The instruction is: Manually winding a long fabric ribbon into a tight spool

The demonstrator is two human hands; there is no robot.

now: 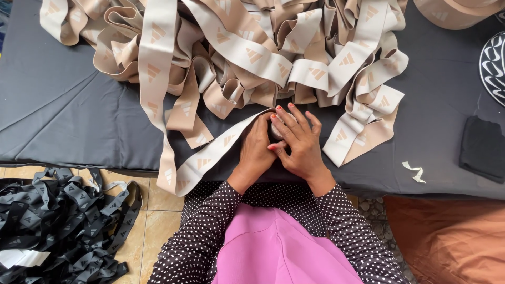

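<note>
Hands meet at the near edge of a table covered in dark grey cloth [63, 115], where the left hand [256, 150] and right hand [300, 144] close together around a small pale roll of beige band [275, 130]. One strip of the band [210, 158] trails from the roll towards the table edge, while a large loose heap of beige band [236, 47] lies just beyond. Black band [58, 221] sits piled on the tiled floor at left.
</note>
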